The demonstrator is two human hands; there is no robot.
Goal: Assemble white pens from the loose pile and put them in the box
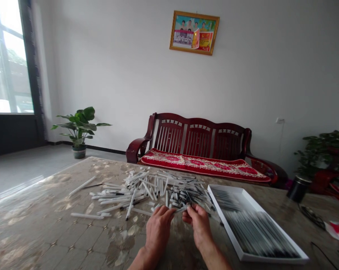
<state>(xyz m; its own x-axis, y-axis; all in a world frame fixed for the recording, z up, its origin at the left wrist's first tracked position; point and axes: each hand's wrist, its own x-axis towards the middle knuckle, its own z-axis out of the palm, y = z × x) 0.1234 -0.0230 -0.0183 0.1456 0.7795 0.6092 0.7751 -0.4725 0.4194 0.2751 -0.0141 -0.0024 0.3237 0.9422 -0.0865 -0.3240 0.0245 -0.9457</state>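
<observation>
Pen pieces (158, 185), too tangled for me to count, crowd one desk (45, 225) beside one white box (246, 198) of blurred pens (262, 232); left grip (159, 225) and right grip (198, 223), both narrow, pinch one slender tube (181, 209), ends hidden.

This looks like a home's living room: a carved settee (199, 132) with a red seat cover (200, 165) stands before a pale wall (116, 75), a framed picture (194, 33) hanging above it. A potted plant (80, 129) stands near a tall window (10, 63), and the tabletop (71, 234) is floral-patterned
</observation>
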